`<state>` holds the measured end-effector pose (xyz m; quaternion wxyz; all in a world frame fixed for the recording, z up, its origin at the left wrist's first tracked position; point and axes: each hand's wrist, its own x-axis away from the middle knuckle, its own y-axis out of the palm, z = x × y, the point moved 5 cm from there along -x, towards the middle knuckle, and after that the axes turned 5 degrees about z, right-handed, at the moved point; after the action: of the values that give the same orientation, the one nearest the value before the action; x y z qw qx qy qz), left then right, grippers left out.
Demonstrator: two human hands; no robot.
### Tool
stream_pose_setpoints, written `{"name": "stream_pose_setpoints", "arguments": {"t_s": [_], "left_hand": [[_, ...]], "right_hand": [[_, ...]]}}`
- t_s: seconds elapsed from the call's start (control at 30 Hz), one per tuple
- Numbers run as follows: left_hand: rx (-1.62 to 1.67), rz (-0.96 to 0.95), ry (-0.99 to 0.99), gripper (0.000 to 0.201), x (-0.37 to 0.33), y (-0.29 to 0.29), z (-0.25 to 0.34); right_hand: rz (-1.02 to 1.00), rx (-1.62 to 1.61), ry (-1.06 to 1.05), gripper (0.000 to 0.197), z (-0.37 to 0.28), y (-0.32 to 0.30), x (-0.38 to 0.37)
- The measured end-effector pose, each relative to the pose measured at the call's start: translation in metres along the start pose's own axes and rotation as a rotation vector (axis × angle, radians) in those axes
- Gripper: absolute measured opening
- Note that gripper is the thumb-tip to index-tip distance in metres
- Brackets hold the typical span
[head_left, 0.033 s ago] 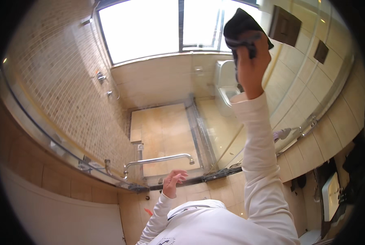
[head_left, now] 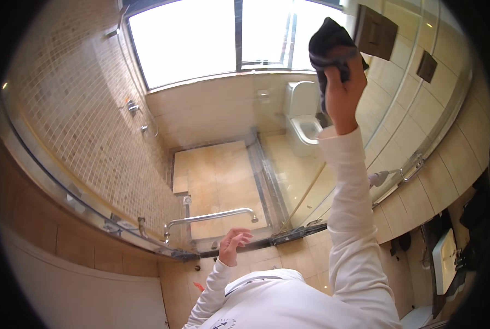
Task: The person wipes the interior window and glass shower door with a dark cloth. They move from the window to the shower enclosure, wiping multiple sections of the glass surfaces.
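Note:
My right arm reaches far up and forward, and my right hand [head_left: 344, 101] is closed around a bunched black cloth [head_left: 328, 43]. The cloth is raised in front of the clear glass panel [head_left: 289, 181]; whether it touches the glass I cannot tell. Low and near my body, my left hand [head_left: 233, 248] hangs with loosely bent fingers and nothing in it. Just beyond that hand is a chrome bar handle [head_left: 209, 216], apart from the fingers.
Behind the glass are a white toilet [head_left: 305, 118], a shower floor [head_left: 217, 181] and a bright window [head_left: 184, 41]. Shower fittings [head_left: 133, 107] sit on the mosaic wall at left. A white washbasin [head_left: 446, 263] stands at right. A dark raised sill [head_left: 256, 241] crosses the floor ahead.
My right hand and the black cloth have shifted slightly right and down. The room has slid a little leftward in view. My left hand stays in about the same place.

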<state>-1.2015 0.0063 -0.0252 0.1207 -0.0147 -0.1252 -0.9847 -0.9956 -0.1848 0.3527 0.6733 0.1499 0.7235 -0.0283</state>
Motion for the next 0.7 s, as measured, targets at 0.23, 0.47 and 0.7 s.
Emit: {"name": "stream_pose_setpoints", "arguments": {"t_s": [0.23,0.47,0.7], "left_hand": [[0.125,0.002,-0.007,0.032,-0.040,0.032,-0.017],[0.152,0.080,0.005,0.034,-0.023,0.028,-0.014],[0.162,0.379,0.060,0.041,0.051,-0.042,-0.005]], "right_hand": [[-0.213,0.246,0.047,0.036,0.035,-0.077,0.064],[-0.236,0.172,0.104,0.041,0.009,-0.029,0.134],[-0.314,0.161,-0.161,0.044,-0.120,0.115,0.106]]}}
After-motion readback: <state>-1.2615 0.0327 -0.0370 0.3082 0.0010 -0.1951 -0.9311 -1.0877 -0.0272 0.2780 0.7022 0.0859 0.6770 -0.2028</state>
